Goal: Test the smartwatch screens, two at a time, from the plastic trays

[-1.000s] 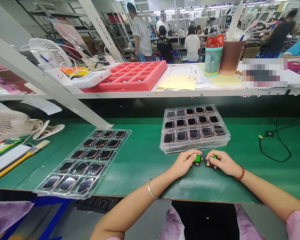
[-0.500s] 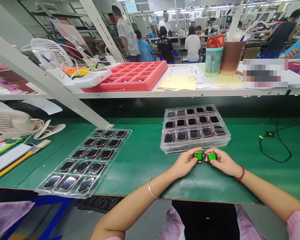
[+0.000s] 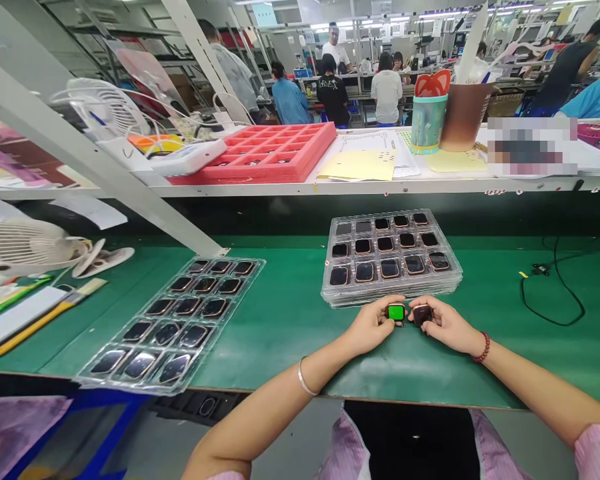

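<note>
Between the thumb and fingers of my left hand (image 3: pixel 373 325) is a smartwatch (image 3: pixel 395 312) without a strap, its screen lit green. My right hand (image 3: pixel 447 325) grips a second smartwatch (image 3: pixel 423 315), whose screen looks dark with some faint marks. The two watches are side by side, a small gap apart, just above the green table. Right behind them stands a stack of clear plastic trays (image 3: pixel 393 287); its top tray carries rows of dark-faced watches, and two slots at its back left hold none.
To the left lies another clear tray (image 3: pixel 145 320) of watches, reaching the table's front edge. A white fan (image 3: pixel 25 243) and a brush (image 3: pixel 50 317) are farther left. A black cable (image 3: pixel 555 313) curls at right. The shelf above bears a red foam tray (image 3: pixel 270 177) and cups.
The watch screen in my right hand has gone from green to dark. The left one's screen has lost its reddish corner and is all green. Both hands have stayed put.
</note>
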Demonstrator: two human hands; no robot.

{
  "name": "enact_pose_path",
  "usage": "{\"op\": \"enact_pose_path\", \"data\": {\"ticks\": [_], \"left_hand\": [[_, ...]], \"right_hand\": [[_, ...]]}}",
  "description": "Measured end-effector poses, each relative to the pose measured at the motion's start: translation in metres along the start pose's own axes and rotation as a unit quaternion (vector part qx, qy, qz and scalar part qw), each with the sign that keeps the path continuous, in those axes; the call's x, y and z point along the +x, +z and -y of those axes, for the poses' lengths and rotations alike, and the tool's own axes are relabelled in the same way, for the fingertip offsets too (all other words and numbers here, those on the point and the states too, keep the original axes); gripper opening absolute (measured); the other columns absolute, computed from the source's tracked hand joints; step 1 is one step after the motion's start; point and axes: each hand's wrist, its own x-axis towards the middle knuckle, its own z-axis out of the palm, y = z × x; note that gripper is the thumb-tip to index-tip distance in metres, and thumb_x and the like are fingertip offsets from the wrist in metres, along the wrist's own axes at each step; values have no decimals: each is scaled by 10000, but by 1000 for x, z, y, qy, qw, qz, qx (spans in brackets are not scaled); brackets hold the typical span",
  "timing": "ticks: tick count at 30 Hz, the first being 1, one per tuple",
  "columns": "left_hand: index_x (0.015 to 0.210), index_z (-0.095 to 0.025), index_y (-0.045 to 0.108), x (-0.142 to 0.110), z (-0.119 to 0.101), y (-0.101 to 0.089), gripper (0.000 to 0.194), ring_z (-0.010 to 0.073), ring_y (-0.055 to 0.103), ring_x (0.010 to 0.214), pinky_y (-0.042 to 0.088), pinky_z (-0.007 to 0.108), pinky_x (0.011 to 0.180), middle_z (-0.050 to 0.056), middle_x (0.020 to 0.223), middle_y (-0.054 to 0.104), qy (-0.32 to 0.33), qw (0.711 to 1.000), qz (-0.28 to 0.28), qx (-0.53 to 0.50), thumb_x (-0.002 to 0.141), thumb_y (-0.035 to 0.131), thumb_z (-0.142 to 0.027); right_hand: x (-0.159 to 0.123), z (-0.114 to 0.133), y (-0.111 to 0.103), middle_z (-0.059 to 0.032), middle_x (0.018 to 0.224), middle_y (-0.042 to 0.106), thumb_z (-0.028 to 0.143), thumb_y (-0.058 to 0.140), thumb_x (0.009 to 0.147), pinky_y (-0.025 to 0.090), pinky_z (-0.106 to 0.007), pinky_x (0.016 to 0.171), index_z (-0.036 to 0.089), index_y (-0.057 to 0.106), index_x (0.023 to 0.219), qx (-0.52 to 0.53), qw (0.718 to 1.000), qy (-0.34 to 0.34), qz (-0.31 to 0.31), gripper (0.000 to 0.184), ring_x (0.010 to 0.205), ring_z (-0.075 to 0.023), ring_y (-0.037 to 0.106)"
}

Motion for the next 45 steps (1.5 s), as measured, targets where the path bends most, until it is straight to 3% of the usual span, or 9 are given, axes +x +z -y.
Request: {"op": "enact_pose_path", "data": {"ticks": [7, 13, 20, 32, 36, 39, 42, 45], "left_hand": [[1204, -164, 506, 1, 1, 1, 463, 172, 638, 865, 489, 348, 857, 79, 1026, 634, -4, 1000, -8, -25, 744, 495, -104], [1223, -179, 485, 1, -1, -1, 504, 171, 629, 865, 493, 305, 791, 76, 1036, 623, -4, 1000, -6, 31, 728, 532, -97], [1008, -149, 564, 1, -2, -2, 259, 141, 596, 711, 479, 278, 693, 51, 842, 644, -3, 999, -33, 41, 752, 530, -145], [1090, -177, 549, 1, -3, -1, 397, 149, 599, 752, 472, 276, 710, 43, 900, 642, -18, 998, -41, 43, 700, 582, -112], [1108, -179, 535, 1, -5, 0, 425, 155, 600, 797, 469, 288, 749, 45, 919, 631, -28, 999, -30, -2, 694, 618, -131], [1136, -193, 495, 0, -11, -2, 501, 146, 603, 827, 465, 276, 757, 44, 953, 620, -36, 996, 0, -79, 669, 669, -133], [1186, -217, 437, -2, -21, -8, 618, 113, 622, 706, 438, 193, 576, 46, 963, 614, -61, 979, 63, -184, 642, 724, -159], [1193, -209, 445, -4, -31, -16, 640, 85, 604, 545, 343, 143, 412, 35, 878, 618, -72, 958, 97, -259, 633, 754, -218]], "right_hand": [[1, 1, 1, -53, 989, 597, 57, 466, 710, 464, -285, 682, 205, 467, 1108, 18, 1000, 3, 2, 424, 775, -141, 568], [1, 2, 1, -45, 987, 605, 51, 479, 692, 478, -292, 679, 218, 484, 1101, 24, 1000, -2, -6, 442, 775, -146, 577], [1, 1, 0, -70, 1018, 634, 115, 481, 779, 505, -303, 672, 199, 511, 1132, 17, 1000, 8, 2, 365, 740, -142, 602], [0, -1, 0, -64, 1045, 621, 87, 481, 748, 505, -302, 695, 207, 499, 1175, 24, 1000, 7, 2, 445, 764, -141, 610], [0, -1, 1, -52, 1030, 615, 90, 525, 751, 496, -296, 724, 222, 493, 1185, 42, 999, 9, -3, 455, 785, -137, 593], [-1, 7, 0, -48, 1045, 599, 111, 604, 727, 501, -265, 652, 254, 443, 1240, 115, 993, 22, 6, 556, 760, -127, 568], [-5, 22, -4, -44, 1074, 580, 136, 662, 704, 500, -231, 584, 292, 398, 1281, 227, 973, 51, 7, 653, 696, -103, 557], [-12, 33, -11, -54, 1072, 591, 184, 689, 712, 500, -200, 562, 287, 431, 1275, 290, 954, 73, -1, 628, 642, -83, 571]]}}
